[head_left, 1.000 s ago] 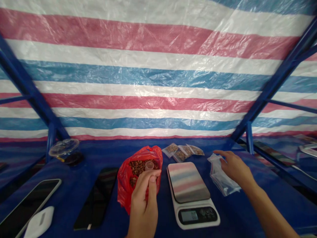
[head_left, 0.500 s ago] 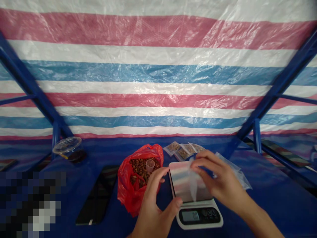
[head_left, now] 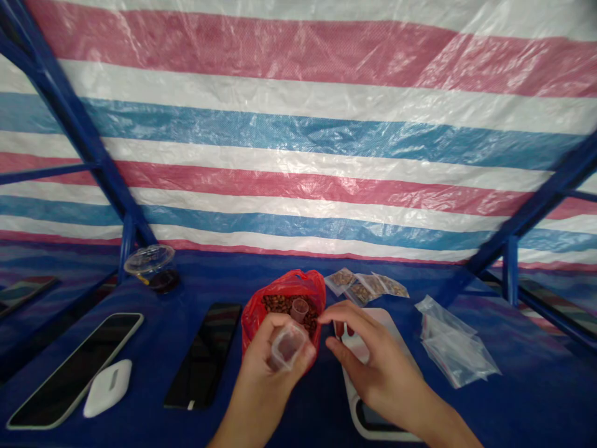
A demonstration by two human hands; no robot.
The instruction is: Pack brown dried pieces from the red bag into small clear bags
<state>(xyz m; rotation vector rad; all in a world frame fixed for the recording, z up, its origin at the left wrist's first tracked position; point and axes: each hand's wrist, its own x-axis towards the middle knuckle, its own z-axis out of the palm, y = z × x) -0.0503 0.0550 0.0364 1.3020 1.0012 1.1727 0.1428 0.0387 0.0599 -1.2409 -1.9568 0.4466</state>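
**Near field.** The left hand is closed around a small transparent plastic cup, which is tilted and held just above the near edge of a red plastic bag. The right hand is curled narrowly, with the thumb and forefinger parted; nothing held in it can be made out. It hangs over a white digital kitchen scale, covering most of the platform.

**Middle field.** The bag is open and filled with brown granules, their exact kind too small to tell. A second small cup stands among them. To the left, on the blue table covering, lie a dark smartphone, a larger phone and a white earbud case. To the right lies a loose stack of transparent zip bags.

**Far field.** Small filled sachets lie beyond the scale. At far left stands a lidded plastic cup with dark contents. A striped tarpaulin on a blue frame closes the view.
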